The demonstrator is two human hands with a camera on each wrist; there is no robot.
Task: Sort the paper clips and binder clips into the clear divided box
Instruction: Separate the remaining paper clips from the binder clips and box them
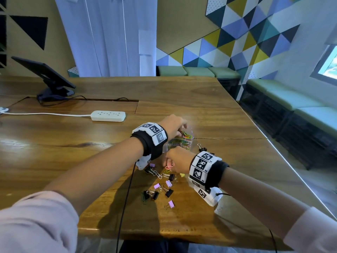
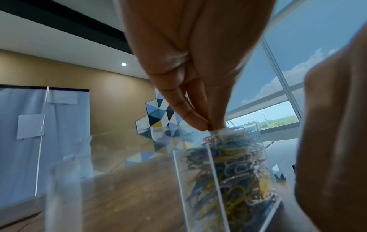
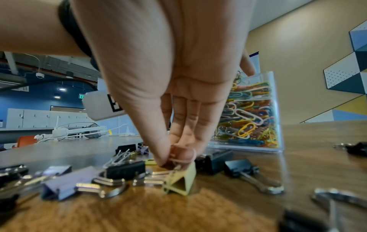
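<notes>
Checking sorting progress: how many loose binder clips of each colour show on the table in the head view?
Black binder clips: 6
Purple binder clips: 4
Yellow binder clip: 1
Total: 11; others may be hidden.

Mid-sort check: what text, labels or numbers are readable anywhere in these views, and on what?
"EX": partial green-lit sign on the far blue wall, right wrist view; the rest is hidden.
Left wristband: square coded markers with tiny characters beside them, too small to read.
Right wristband: the same, unreadable.
Power strip, clear divided box and binder clips: no readable text.
</notes>
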